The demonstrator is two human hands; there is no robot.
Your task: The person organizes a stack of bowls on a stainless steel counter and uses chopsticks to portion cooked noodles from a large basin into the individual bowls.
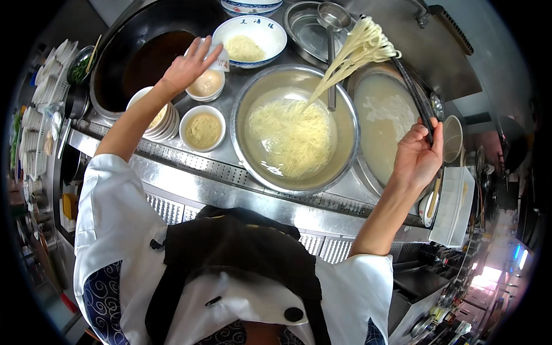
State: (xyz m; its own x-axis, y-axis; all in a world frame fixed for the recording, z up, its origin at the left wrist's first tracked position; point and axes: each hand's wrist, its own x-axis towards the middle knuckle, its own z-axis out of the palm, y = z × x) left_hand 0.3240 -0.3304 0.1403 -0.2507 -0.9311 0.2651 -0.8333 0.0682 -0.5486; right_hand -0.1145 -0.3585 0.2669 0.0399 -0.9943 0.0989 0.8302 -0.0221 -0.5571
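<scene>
My right hand [417, 151] grips long black chopsticks [409, 84]. A thick hank of pale noodles [366, 43] hangs over their far end, its strands trailing into a wide steel basin [295, 187]. In the basin, more thin noodles [297, 138] lie in clear liquid. My left hand [187, 67] reaches over a small white bowl [206, 85] with pale, smooth contents, fingers stretched out. Under those fingers is a white object with red marks [222, 61], partly covered; whether I hold it cannot be seen. Beyond lies a blue-rimmed bowl [276, 39] with pale yellow granules [245, 48].
At the left stands a large black wok [116, 56] with dark liquid. Stacked white bowls [170, 129] and a bowl of tan paste [202, 130] sit nearby. A steel ladle [331, 64] leans across the basin's rim. Cloudy liquid [384, 116] fills a vessel at the right.
</scene>
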